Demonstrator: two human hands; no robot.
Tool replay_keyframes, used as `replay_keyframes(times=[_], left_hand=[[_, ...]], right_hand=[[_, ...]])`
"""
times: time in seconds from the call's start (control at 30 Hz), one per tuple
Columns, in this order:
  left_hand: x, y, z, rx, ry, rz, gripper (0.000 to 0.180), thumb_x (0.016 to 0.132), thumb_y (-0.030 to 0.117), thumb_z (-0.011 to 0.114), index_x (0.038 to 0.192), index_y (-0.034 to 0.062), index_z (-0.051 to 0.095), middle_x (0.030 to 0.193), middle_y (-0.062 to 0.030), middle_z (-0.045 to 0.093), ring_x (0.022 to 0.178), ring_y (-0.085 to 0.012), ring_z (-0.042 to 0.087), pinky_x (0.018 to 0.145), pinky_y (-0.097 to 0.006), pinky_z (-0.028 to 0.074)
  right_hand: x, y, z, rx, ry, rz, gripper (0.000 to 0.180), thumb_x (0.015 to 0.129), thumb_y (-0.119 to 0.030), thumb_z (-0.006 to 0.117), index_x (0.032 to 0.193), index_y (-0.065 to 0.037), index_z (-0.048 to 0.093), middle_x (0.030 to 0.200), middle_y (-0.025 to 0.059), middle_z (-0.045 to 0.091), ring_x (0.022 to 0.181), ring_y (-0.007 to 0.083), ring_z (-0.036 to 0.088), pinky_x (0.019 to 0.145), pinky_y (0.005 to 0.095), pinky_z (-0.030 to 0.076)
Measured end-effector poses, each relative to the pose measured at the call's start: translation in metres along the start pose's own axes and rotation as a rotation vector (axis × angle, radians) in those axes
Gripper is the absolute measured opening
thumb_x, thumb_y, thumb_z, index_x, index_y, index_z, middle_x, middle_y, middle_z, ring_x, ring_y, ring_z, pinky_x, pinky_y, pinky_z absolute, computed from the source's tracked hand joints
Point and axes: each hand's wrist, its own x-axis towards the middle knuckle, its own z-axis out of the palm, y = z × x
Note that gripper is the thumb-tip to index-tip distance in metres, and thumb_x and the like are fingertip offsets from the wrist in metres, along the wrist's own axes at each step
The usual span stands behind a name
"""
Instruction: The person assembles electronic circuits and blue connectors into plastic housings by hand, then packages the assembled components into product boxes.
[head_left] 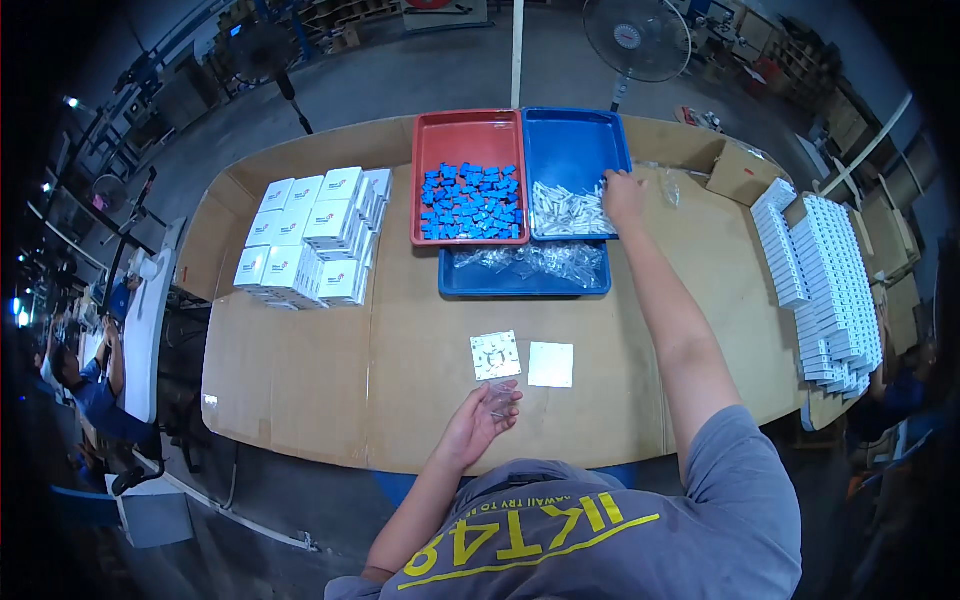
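My left hand [475, 428] is palm up near the table's front edge, its fingers curled round a small clear plastic bag [500, 402]. Just beyond it lies a white square plate with cutouts [496, 356], and a plain white square [551, 365] is flat to its right. My right arm is stretched forward, with my right hand [624, 198] at the right rim of a blue tray [575, 140]. Its fingers are bent down beside a heap of small white pieces [566, 211]; whatever is between the fingertips is too small to make out.
A red tray [465, 140] of small blue plastic parts [470, 204] adjoins the blue one. Below them, another blue tray [520, 288] holds clear bags [545, 262]. White boxes [300, 235] are stacked at left, more white cartons [835, 285] at right. Cardboard walls edge the table.
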Motion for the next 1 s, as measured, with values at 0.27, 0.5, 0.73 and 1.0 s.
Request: replay_keyframes(times=[0.27, 0.5, 0.73, 1.0], left_hand=[[0.007, 0.006, -0.001, 0.010, -0.013, 0.023, 0.051, 0.113, 0.040, 0.043, 0.142, 0.0009, 0.055, 0.123, -0.0112, 0.068, 0.102, -0.0212, 0.066, 0.095, -0.037, 0.054], [0.002, 0.006, -0.003, -0.048, -0.019, 0.052, 0.051, 0.113, 0.039, 0.043, 0.145, 0.0007, 0.054, 0.126, -0.0121, 0.068, 0.101, -0.0243, 0.066, 0.094, -0.040, 0.055], [0.000, 0.001, -0.007, -0.084, 0.049, 0.052, 0.052, 0.112, 0.040, 0.046, 0.145, 0.0012, 0.055, 0.128, -0.0123, 0.068, 0.104, -0.0256, 0.068, 0.098, -0.041, 0.055], [0.014, 0.003, 0.007, -0.118, 0.004, -0.024, 0.051, 0.113, 0.043, 0.044, 0.141, 0.0035, 0.059, 0.120, -0.0090, 0.073, 0.100, -0.0212, 0.070, 0.094, -0.038, 0.056]], right_hand=[[-0.011, -0.009, -0.006, 0.380, -0.061, 0.046, 0.025, 0.086, -0.017, 0.078, 0.111, -0.021, 0.079, 0.103, 0.0121, 0.074, 0.099, 0.0311, 0.070, 0.090, 0.0490, 0.047], [-0.030, -0.029, -0.108, 1.950, -0.213, 0.403, 0.028, 0.101, -0.011, 0.072, 0.126, 0.000, 0.070, 0.109, 0.0041, 0.073, 0.085, 0.0061, 0.061, 0.070, 0.0219, 0.049], [-0.094, -0.046, -0.148, 1.773, -0.285, 0.372, 0.023, 0.099, -0.013, 0.075, 0.120, -0.005, 0.070, 0.094, 0.0002, 0.070, 0.080, 0.0071, 0.060, 0.071, 0.0232, 0.047], [-0.280, -0.079, -0.129, 1.524, -0.631, 0.462, 0.016, 0.094, -0.003, 0.077, 0.108, 0.002, 0.071, 0.088, 0.0002, 0.071, 0.083, 0.0055, 0.065, 0.073, 0.0217, 0.051]])
